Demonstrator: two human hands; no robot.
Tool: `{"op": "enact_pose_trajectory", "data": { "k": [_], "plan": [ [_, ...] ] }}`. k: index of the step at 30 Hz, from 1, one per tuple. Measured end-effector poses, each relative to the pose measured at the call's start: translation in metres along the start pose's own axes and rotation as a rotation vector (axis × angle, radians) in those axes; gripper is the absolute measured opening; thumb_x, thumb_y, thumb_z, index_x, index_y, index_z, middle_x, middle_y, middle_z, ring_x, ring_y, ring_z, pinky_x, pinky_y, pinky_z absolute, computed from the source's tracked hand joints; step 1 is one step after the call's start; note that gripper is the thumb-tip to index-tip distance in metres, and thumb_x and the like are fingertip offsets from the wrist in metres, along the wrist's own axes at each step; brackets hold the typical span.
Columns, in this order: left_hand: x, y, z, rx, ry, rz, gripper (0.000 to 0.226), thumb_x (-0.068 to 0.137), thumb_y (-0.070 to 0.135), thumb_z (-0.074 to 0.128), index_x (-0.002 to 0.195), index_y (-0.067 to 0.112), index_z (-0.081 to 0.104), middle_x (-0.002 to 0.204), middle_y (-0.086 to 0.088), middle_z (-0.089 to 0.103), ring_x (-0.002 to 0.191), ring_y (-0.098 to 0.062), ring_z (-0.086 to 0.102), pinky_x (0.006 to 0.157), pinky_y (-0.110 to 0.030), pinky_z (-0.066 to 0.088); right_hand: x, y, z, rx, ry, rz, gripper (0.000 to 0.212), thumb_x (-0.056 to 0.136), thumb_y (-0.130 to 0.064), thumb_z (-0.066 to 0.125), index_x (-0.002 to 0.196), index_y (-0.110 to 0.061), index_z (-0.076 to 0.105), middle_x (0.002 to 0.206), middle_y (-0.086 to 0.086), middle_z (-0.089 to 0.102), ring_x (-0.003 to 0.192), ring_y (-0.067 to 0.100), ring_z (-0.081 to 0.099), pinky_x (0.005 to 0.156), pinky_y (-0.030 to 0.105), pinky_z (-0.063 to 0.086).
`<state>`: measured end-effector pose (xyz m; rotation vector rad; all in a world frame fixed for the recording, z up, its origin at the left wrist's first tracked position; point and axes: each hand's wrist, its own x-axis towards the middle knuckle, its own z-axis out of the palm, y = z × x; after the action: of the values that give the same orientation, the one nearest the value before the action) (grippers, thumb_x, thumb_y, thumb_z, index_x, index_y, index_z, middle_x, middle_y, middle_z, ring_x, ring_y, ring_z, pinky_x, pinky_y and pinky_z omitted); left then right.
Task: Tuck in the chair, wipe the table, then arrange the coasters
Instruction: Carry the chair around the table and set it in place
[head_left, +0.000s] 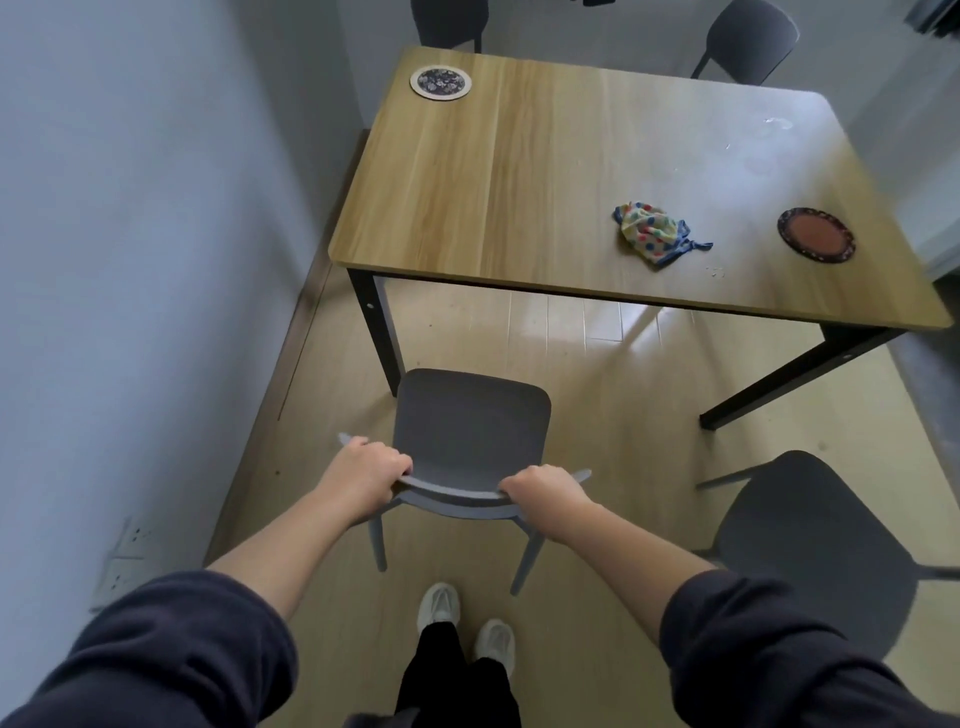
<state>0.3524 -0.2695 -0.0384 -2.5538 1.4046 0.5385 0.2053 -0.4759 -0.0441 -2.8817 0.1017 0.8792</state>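
Observation:
A grey chair (470, 421) stands on the floor just short of the wooden table (519, 171), its seat outside the table's near edge. My left hand (366, 467) and my right hand (545, 493) both grip the top of its backrest. On the table lie a crumpled dotted cloth (654, 234), a dark red coaster (815, 235) near the right edge, and a round flowered coaster (441, 82) at the far left corner.
A second grey chair (815, 545) stands to my right, close to the table's black leg (789, 384). Two more chairs (748, 36) sit at the far side. A wall (130, 260) runs along the left. My feet (467, 618) are behind the chair.

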Motion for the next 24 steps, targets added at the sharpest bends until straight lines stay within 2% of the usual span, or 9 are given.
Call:
{"op": "enact_pose_trajectory", "data": {
  "k": [2,6,9,13,20,22,24],
  "plan": [
    [-0.016,0.003,0.012,-0.012,-0.084,-0.026,0.018,0.089,0.026,0.052,0.102,0.030,0.062,0.103,0.010,0.065,0.100,-0.013,0.058,0.099,-0.035,0.031,-0.010,-0.011,0.016,0.005,-0.015,-0.046,0.026,0.090,0.000,0.047,0.107,-0.015,0.060,0.104,0.007,0.066,0.091,0.029,0.063,0.067,0.035,0.042],
    [-0.042,0.013,0.034,-0.001,-0.140,-0.044,0.027,0.089,0.022,0.051,0.114,0.030,0.059,0.115,0.008,0.063,0.110,-0.013,0.056,0.095,-0.034,0.031,-0.026,-0.031,0.042,0.019,-0.069,-0.099,0.021,0.093,-0.003,0.051,0.112,-0.011,0.057,0.109,0.010,0.063,0.098,0.030,0.062,0.072,0.037,0.044],
    [-0.064,0.021,0.052,-0.032,-0.178,-0.062,0.027,0.090,0.026,0.052,0.117,0.029,0.057,0.120,0.009,0.061,0.115,-0.014,0.053,0.103,-0.038,0.027,-0.037,-0.045,0.061,0.046,-0.093,-0.126,0.024,0.092,-0.003,0.056,0.116,-0.008,0.055,0.114,0.012,0.061,0.103,0.031,0.060,0.078,0.039,0.046],
    [-0.088,0.033,0.073,-0.070,-0.196,-0.120,0.029,0.091,0.028,0.052,0.120,0.027,0.055,0.124,0.009,0.057,0.122,-0.013,0.048,0.113,-0.046,0.013,-0.048,-0.061,0.085,0.069,-0.080,-0.136,0.026,0.096,-0.002,0.043,0.119,-0.006,0.053,0.120,0.013,0.059,0.110,0.031,0.056,0.084,0.039,0.045],
    [-0.116,0.046,0.106,-0.089,-0.208,-0.200,0.033,0.090,0.035,0.054,0.123,0.030,0.052,0.127,0.010,0.053,0.127,-0.009,0.041,0.116,-0.051,0.002,-0.062,-0.080,0.120,0.113,-0.158,-0.120,0.028,0.094,-0.002,0.050,0.122,-0.005,0.049,0.127,0.014,0.053,0.119,0.030,0.049,0.091,0.040,0.043],
    [-0.118,0.046,0.110,-0.107,-0.172,-0.265,0.044,0.088,0.026,0.057,0.131,0.028,0.048,0.144,0.004,0.041,0.139,-0.013,0.028,0.115,-0.051,0.000,-0.063,-0.077,0.123,0.138,-0.127,-0.103,0.031,0.092,-0.004,0.050,0.123,-0.009,0.051,0.128,0.011,0.054,0.120,0.030,0.050,0.095,0.038,0.040],
    [-0.120,0.043,0.115,-0.228,-0.110,-0.411,0.064,0.085,0.009,0.055,0.144,0.024,0.034,0.158,-0.004,0.015,0.146,-0.020,0.009,0.116,-0.049,0.007,-0.065,-0.069,0.123,0.144,-0.124,-0.056,0.039,0.090,-0.010,0.051,0.129,-0.015,0.052,0.131,0.008,0.054,0.124,0.030,0.048,0.105,0.040,0.034]
  ]
}}
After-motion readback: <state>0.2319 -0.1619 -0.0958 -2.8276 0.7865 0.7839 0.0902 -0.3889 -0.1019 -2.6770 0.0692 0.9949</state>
